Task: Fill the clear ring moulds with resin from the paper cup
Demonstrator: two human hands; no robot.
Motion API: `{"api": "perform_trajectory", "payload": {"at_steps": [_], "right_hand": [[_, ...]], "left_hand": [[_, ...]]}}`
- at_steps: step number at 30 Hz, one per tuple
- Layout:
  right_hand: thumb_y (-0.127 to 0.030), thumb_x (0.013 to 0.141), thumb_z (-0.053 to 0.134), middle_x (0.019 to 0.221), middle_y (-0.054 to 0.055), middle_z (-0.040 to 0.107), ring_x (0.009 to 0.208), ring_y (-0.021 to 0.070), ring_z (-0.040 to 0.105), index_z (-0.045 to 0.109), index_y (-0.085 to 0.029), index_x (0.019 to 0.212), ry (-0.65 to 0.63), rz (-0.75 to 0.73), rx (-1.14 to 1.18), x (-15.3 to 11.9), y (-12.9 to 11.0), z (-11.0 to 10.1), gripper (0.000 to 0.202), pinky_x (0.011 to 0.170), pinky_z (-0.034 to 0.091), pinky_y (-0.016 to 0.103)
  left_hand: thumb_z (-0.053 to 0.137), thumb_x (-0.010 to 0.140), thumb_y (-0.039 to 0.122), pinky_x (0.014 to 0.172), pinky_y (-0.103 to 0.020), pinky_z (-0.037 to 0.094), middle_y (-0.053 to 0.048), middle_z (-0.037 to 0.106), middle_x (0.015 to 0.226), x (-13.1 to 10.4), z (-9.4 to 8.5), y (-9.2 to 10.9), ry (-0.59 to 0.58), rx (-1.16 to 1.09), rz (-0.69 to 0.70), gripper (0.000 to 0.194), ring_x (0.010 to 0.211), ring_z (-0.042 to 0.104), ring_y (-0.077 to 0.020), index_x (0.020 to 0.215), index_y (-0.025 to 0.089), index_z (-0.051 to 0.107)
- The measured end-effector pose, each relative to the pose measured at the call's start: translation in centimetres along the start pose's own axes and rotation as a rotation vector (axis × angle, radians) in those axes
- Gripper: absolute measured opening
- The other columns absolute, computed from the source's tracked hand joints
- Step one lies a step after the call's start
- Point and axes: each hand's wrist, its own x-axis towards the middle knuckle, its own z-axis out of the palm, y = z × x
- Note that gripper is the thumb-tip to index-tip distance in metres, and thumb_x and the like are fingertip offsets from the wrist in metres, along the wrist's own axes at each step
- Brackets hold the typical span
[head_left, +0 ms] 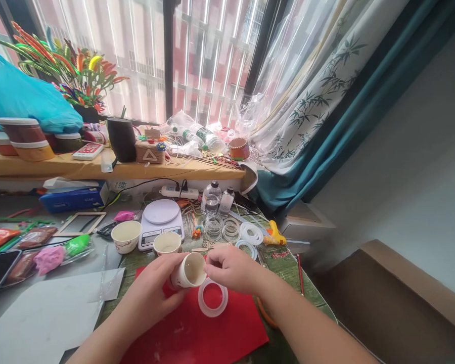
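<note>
My left hand [157,293] is wrapped round a white paper cup [179,273], which tilts to the right with its mouth facing me. Some pale stuff shows inside the cup. At the cup's right rim, my right hand [227,267] has its fingers curled in a pinch; what they hold, if anything, is hidden. Just below the cup lies a translucent white ring mold [201,307] on a red sheet [235,331]. Behind my left hand stands a second paper cup [167,242], with another paper cup [126,237] farther left.
A white kitchen scale [161,230] stands behind the cups. Clear bottles [211,194], several clear rings [213,227], white silicone molds [251,233] and a yellow glue gun [276,233] are to the right. Bagged coloured clay [49,259] and white board [56,313] lie left.
</note>
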Motion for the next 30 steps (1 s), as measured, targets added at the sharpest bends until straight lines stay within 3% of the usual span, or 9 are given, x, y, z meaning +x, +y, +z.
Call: {"api": "perform_trajectory", "payload": {"at_steps": [8,18,30], "right_hand": [[-0.028,0.096,0.066,0.072,-0.003,0.054,0.072,0.0161,0.047,0.051,-0.022,0.071,0.087,-0.007,0.004,-0.1,0.7,0.2,0.030,0.064,0.032,0.029],[-0.024,0.098,0.064,0.071,-0.004,0.052,0.068,0.0147,0.046,0.049,-0.023,0.073,0.001,0.003,0.041,-0.9,0.5,0.8,0.029,0.062,0.030,0.030],[-0.028,0.099,0.062,0.067,-0.005,0.047,0.066,0.0146,0.042,0.043,-0.023,0.071,0.126,0.063,0.085,-1.2,1.2,1.3,0.034,0.061,0.028,0.030]], "left_hand": [[0.073,0.092,0.022,0.106,-0.034,0.065,-0.005,0.080,0.145,0.3,0.0,0.2,-0.028,0.044,0.036,0.062,0.129,0.079,-0.0264,0.152,0.036,0.064],[0.073,0.091,0.024,0.105,-0.033,0.065,-0.005,0.080,0.143,0.4,0.0,0.0,-0.052,0.042,0.052,0.063,0.127,0.080,-0.0256,0.152,0.038,0.063],[0.070,0.092,0.021,0.108,-0.037,0.065,-0.004,0.077,0.149,0.1,0.3,-0.5,-0.059,0.036,0.002,0.066,0.132,0.077,-0.0283,0.156,0.039,0.062]]}}
